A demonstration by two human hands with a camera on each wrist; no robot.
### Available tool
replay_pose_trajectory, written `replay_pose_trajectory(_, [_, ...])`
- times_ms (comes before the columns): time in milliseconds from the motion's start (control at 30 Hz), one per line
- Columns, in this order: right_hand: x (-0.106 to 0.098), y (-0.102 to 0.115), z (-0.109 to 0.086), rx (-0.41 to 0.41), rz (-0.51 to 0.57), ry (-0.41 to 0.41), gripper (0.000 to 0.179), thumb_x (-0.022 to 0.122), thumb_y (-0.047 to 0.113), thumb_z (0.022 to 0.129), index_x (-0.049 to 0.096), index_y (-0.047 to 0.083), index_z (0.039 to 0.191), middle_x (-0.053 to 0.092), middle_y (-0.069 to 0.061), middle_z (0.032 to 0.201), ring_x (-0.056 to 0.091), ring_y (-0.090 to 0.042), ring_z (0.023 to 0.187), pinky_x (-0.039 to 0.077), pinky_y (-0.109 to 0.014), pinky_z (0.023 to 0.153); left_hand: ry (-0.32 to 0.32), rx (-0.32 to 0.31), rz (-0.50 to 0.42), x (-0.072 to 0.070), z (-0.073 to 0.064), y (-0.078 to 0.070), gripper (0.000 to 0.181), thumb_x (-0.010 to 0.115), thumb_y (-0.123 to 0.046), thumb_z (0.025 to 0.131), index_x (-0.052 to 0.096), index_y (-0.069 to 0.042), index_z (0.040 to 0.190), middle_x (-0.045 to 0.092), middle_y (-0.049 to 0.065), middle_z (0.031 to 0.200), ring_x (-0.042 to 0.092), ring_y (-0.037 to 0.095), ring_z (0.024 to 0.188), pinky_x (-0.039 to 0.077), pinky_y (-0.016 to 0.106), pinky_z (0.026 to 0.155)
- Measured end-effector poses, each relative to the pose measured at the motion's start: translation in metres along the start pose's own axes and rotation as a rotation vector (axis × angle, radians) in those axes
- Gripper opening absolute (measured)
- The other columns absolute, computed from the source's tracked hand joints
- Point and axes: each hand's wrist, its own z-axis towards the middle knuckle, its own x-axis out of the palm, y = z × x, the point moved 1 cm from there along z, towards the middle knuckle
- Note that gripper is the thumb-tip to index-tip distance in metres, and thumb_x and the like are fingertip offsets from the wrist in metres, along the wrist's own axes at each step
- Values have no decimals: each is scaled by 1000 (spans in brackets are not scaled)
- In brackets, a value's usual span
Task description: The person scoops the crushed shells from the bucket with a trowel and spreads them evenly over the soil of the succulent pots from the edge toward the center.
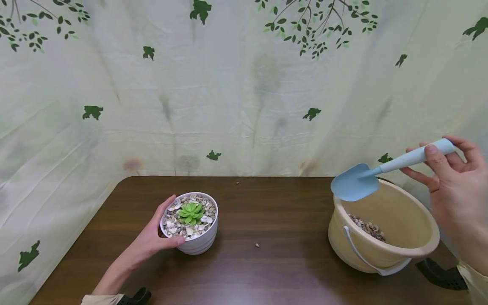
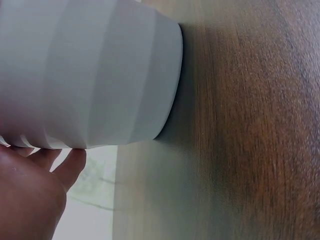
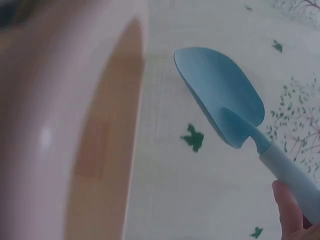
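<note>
My left hand (image 1: 156, 238) grips the side of a white ribbed flower pot (image 1: 198, 245), thumb at the near rim and fingers round the far left. Inside the pot a green succulent (image 1: 191, 213) sits among pebbles and shell bits. The left wrist view shows the pot's base on the table. My right hand (image 1: 457, 182) holds a light blue trowel (image 1: 354, 183) by its handle, thumb on top. Its blade is over the far left rim of a beige bucket (image 1: 404, 250) and looks bare in the right wrist view. Small pebbles (image 1: 367, 228) lie in the bucket.
A dark brown wooden table (image 1: 274, 212) carries the pot and the bucket. One loose pebble (image 1: 257, 245) lies between them, and a tiny bit is near the back edge. The bucket's pale handle (image 1: 392, 269) hangs down its front. Behind hangs a leaf-printed curtain (image 1: 244, 93).
</note>
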Motion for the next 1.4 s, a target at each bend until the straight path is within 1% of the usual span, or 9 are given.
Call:
replay_pose_trajectory(167, [-11, 3, 12, -15, -187, 3, 39, 63, -5, 90, 50, 1, 127, 65, -14, 106, 72, -22, 88, 56, -33, 59, -7, -3, 6, -1, -2, 0, 101, 78, -8, 79, 17, -27, 157, 21, 17, 155, 32, 30, 130, 35, 17, 92])
replay_pose_trajectory(233, [-14, 2, 15, -3, -216, 28, 39, 64, -5, 90, 52, 0, 126, 66, -13, 105, 72, -22, 88, 56, -32, 59, -10, -4, 13, -1, -2, 0, 101, 78, -8, 79, 17, -27, 157, 22, 17, 154, 32, 31, 129, 34, 16, 92])
replay_pose_trajectory(433, [-27, -6, 20, 91, -236, 76, 33, 62, -10, 90, 57, -2, 121, 71, -11, 103, 71, -20, 93, 56, -34, 62, -10, -12, 12, -1, -3, 1, 101, 78, -8, 79, 16, -29, 157, 23, 18, 154, 34, 30, 128, 35, 17, 92])
replay_pose_trajectory(533, [-35, -13, 21, 132, -269, 70, 31, 64, -8, 89, 60, -1, 119, 72, -9, 105, 71, -17, 94, 56, -31, 65, -11, -15, 10, 0, -3, 0, 101, 77, -8, 79, 16, -29, 157, 22, 18, 154, 33, 32, 129, 35, 17, 92])
replay_pose_trajectory(733, [-49, -26, 13, 246, -321, 118, 26, 62, -5, 92, 60, 1, 118, 73, -5, 105, 70, -13, 95, 53, -22, 76, -11, -19, 7, 0, -4, 0, 101, 77, -8, 79, 16, -28, 157, 21, 17, 155, 31, 32, 130, 34, 17, 92])
replay_pose_trajectory(900, [-55, -33, 5, 322, -449, 146, 26, 64, 1, 93, 59, 5, 118, 73, 0, 106, 67, -7, 100, 48, -15, 82, -8, -9, -10, 1, -3, 1, 100, 77, -7, 80, 17, -27, 157, 21, 17, 154, 34, 25, 127, 35, 17, 91])
replay_pose_trajectory(1033, [-58, -37, 1, 372, -489, 180, 24, 63, 2, 94, 60, 7, 117, 73, 1, 107, 66, -7, 100, 50, -18, 78, -5, -5, -18, 1, -3, 2, 99, 77, -7, 80, 17, -27, 157, 21, 17, 154, 35, 22, 127, 36, 17, 91])
replay_pose_trajectory(1233, [-65, -41, 0, 488, -532, 288, 24, 59, 3, 98, 57, 7, 122, 72, -1, 110, 67, -8, 99, 53, -23, 77, -6, 3, -29, 1, -2, 3, 99, 76, -6, 80, 17, -27, 157, 21, 17, 154, 36, 18, 126, 36, 17, 91])
replay_pose_trajectory(1400, [-67, -46, 3, 547, -674, 390, 28, 59, 7, 99, 49, 3, 125, 70, -4, 114, 67, -13, 103, 54, -28, 79, -3, 2, -43, 2, -2, 3, 99, 76, -6, 80, 17, -27, 157, 20, 17, 154, 36, 18, 126, 36, 16, 92])
